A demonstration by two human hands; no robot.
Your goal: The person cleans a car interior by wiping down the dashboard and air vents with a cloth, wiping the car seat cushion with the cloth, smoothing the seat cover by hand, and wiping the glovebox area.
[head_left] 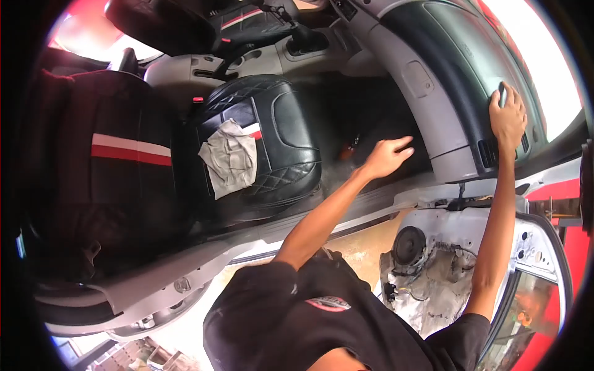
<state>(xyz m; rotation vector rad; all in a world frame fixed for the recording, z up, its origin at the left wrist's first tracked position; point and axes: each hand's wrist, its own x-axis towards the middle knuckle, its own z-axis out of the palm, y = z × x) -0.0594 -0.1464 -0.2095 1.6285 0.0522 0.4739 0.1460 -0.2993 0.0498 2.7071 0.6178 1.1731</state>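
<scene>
My left hand point(391, 156) hovers over the dark footwell point(377, 114), in front of the black seat cushion point(291, 123). Its index finger and thumb are apart, with nothing visible between them. Further right, my right hand point(508, 120) rests against the top of the dark dashboard point(451, 68), near the side air vent point(487, 153). Its fingers are bent around a small dark thing that I cannot make out. A crumpled grey cloth point(230, 159) lies on the seat cushion.
An opened door without its inner panel point(427, 297), showing a round speaker point(409, 245) and loose wires, stands beside my right arm. The door sill point(352, 207) runs below my left hand. Behind the cushion is the striped backrest point(124, 130); the gear lever point(303, 38) is beyond.
</scene>
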